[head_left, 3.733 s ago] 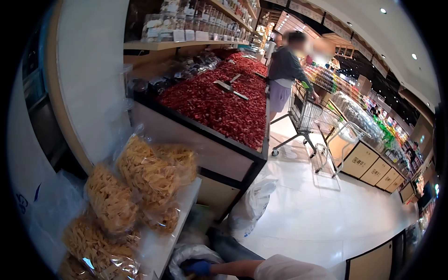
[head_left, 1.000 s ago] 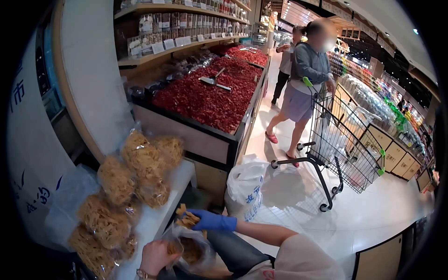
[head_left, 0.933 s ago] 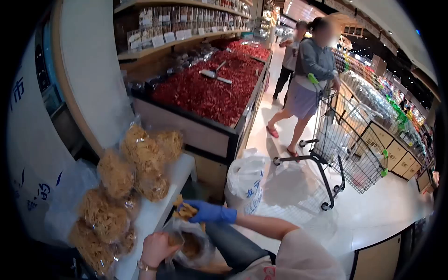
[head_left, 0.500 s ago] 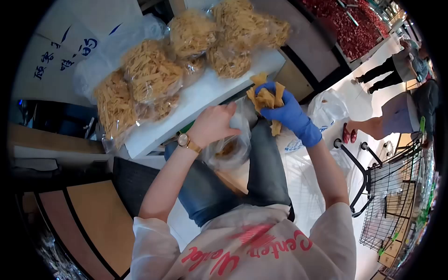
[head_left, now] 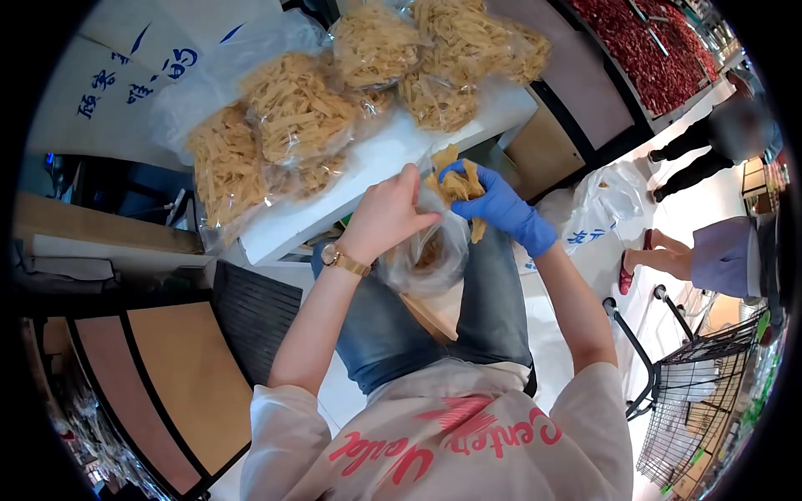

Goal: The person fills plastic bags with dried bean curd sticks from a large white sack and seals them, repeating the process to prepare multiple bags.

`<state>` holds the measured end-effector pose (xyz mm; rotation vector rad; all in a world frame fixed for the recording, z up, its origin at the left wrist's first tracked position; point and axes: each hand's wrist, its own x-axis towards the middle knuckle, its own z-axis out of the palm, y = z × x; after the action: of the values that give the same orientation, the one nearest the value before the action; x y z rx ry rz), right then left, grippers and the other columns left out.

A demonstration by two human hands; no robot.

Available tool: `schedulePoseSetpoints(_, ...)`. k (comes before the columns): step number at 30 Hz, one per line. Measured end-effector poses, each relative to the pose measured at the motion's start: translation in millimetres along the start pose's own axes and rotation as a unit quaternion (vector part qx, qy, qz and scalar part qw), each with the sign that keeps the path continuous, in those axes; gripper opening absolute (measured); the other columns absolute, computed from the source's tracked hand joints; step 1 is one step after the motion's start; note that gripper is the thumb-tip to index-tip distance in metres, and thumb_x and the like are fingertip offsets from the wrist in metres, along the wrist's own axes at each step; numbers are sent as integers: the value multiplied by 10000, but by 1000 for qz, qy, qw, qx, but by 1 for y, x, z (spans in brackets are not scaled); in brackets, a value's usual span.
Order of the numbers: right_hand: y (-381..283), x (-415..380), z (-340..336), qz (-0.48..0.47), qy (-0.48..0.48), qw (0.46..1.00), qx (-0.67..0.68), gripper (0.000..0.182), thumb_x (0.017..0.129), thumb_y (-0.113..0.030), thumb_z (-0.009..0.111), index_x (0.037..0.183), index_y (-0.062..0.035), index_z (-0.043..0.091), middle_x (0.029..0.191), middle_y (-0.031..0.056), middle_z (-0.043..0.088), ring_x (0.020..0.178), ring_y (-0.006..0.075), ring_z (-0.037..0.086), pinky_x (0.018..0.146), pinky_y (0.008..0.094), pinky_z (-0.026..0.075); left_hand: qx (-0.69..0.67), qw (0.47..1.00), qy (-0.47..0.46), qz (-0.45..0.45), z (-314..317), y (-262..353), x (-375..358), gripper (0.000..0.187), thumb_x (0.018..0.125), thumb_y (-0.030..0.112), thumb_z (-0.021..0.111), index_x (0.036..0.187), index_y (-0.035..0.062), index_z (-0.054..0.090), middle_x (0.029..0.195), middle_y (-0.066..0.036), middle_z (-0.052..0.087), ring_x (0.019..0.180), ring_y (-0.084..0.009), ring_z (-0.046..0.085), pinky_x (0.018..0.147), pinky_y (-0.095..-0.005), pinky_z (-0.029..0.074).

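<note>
A clear plastic bag (head_left: 434, 265) hangs between my knees, with some yellowish pieces visible inside it. My bare left hand (head_left: 388, 214), with a gold watch on the wrist, is at the bag's mouth, thumb and fingers holding its film. In a blue glove, my right hand (head_left: 499, 209) grips a bunch of flat, yellowish strips (head_left: 458, 185), like dried bean curd, beside the bag's opening. Several bags packed with similar strips (head_left: 301, 108) are piled on the white surface (head_left: 368, 184) in front of me.
A large white plastic bag (head_left: 606, 204) rests on the floor to my right. Beyond it are a wire shopping cart (head_left: 697, 392) and two people. A bin of dark red goods (head_left: 643, 54) stands at the far right. Wooden-panelled cabinets (head_left: 188, 380) are on my left.
My right hand has brought the strips left and slightly down, closer to the bag's mouth. My left hand's fingers have drawn up at the bag's edge. The whole view has shifted a little.
</note>
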<state>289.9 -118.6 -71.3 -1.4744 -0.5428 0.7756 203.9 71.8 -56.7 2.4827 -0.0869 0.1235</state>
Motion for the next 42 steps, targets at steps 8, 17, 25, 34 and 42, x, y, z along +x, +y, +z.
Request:
schedulePoseSetpoints(8, 0, 11, -14, 55, -94, 963, -248, 563, 689, -175, 684, 1207, -30, 519, 964, 85, 604, 776, 148, 576, 680, 287, 489, 3, 999, 4, 34, -1, 3, -5, 518, 642, 336, 795, 857, 42, 427, 678, -95, 575, 636, -284, 604, 574, -359, 471)
schedulePoseSetpoints(17, 66, 74, -8, 50, -229, 774, -588, 388, 535, -243, 686, 906, -130, 707, 838, 98, 674, 750, 273, 644, 614, 415, 500, 23, 999, -10, 26, 29, 3, 1, 539, 581, 261, 842, 843, 42, 425, 648, -98, 508, 601, -288, 535, 561, -377, 440)
schedulePoseSetpoints(25, 216, 158, -1, -63, -233, 820, -519, 323, 731, -344, 636, 987, -147, 657, 985, 71, 642, 931, 230, 601, 807, 366, 450, 18, 999, -28, 17, 46, 16, 10, 527, 590, 249, 822, 838, 43, 405, 684, -109, 538, 649, -335, 578, 577, -418, 457)
schedulePoseSetpoints(34, 67, 83, 6, 31, -250, 810, -530, 317, 828, -297, 509, 1065, -123, 628, 1005, 116, 622, 951, 274, 584, 859, 391, 427, -5, 1000, -8, 0, 48, 9, 13, 506, 588, 251, 826, 791, 47, 410, 630, -78, 525, 585, -280, 570, 545, -379, 455)
schedulePoseSetpoints(42, 49, 80, 1, -107, -225, 817, -521, 259, 730, -226, 583, 940, -85, 640, 954, 137, 641, 852, 317, 604, 710, 398, 475, -11, 999, 23, -30, 27, 3, 15, 502, 578, 161, 835, 790, 44, 395, 621, -68, 537, 545, -190, 538, 531, -302, 445)
